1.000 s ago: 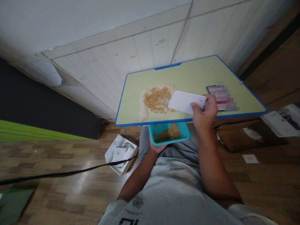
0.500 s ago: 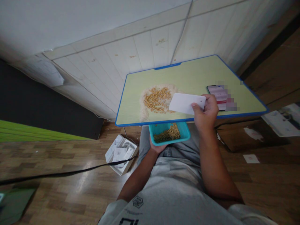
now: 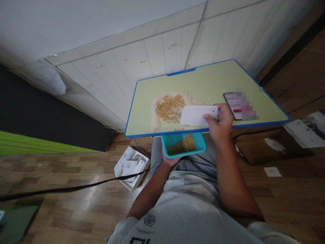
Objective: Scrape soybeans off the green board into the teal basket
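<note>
My right hand (image 3: 220, 124) is closed on one end of a flat white scraper (image 3: 194, 115), thumb on top. The scraper's free end reaches over the near edge of a heap of yellow soybeans (image 3: 169, 106) and pale rice-like grains (image 3: 194, 100) on the table (image 3: 203, 81). My left hand (image 3: 170, 160) grips a turquoise tray (image 3: 184, 153) from below, at its near left side, just under the table's front edge. Green beans (image 3: 175, 147) and yellow beans (image 3: 189, 142) lie in the tray. Most of my left fingers are hidden beneath it.
On the right of the table lies a phone (image 3: 232, 103), partly blurred out. An open white box (image 3: 132, 167) of small parts stands on the floor at left, with a black strap (image 3: 76, 187) beside it. A panelled wall (image 3: 122, 71) rises behind the table.
The scraper has moved slightly left and towards me, its tilt changing. A few beans now show near the table's front edge. My left hand and the tray have stayed put.
</note>
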{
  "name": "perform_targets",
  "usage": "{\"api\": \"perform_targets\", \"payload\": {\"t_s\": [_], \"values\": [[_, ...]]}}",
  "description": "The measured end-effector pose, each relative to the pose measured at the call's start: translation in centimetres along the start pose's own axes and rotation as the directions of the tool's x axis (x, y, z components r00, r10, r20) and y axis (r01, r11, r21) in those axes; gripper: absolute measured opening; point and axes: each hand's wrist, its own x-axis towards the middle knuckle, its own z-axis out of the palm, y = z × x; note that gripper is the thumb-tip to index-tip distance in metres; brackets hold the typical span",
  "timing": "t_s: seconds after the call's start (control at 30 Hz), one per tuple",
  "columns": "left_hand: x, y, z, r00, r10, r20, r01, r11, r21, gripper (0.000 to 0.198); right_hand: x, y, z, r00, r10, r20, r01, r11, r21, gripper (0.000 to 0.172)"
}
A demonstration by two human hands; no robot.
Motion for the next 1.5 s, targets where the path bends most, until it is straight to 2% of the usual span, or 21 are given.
{"api": "perform_targets", "payload": {"t_s": [0.33, 0.5, 0.7, 1.2, 1.5], "values": [[0.4, -0.2, -0.3, 0.999, 0.006, 0.047, -0.007, 1.000, 0.024, 0.084, -0.9, -1.0, 0.9, 0.996, 0.010, 0.088, -0.012, 1.000, 0.026, 0.026], [0.1, -0.3, 0.0, 0.999, 0.008, 0.032, -0.010, 0.998, 0.055, 0.087, -1.1, -0.9, 1.2, 0.992, 0.002, 0.126, -0.011, 0.997, 0.072, 0.025], [-0.2, -0.4, 0.3, 0.997, 0.025, 0.070, -0.030, 0.997, 0.069, 0.085, -1.2, -0.7, 1.0, 0.990, 0.002, 0.143, -0.014, 0.996, 0.084, 0.025], [0.5, -0.2, -0.8, 0.997, 0.003, 0.083, -0.006, 0.999, 0.041, 0.087, -0.9, -0.9, 0.6, 0.982, -0.011, 0.188, -0.004, 0.997, 0.080, 0.027], [0.9, 0.0, -1.4, 0.990, -0.011, 0.142, 0.004, 0.999, 0.052, 0.087, -0.8, -1.4, 0.0, 0.968, -0.034, 0.248, 0.017, 0.997, 0.072, 0.024]]}}
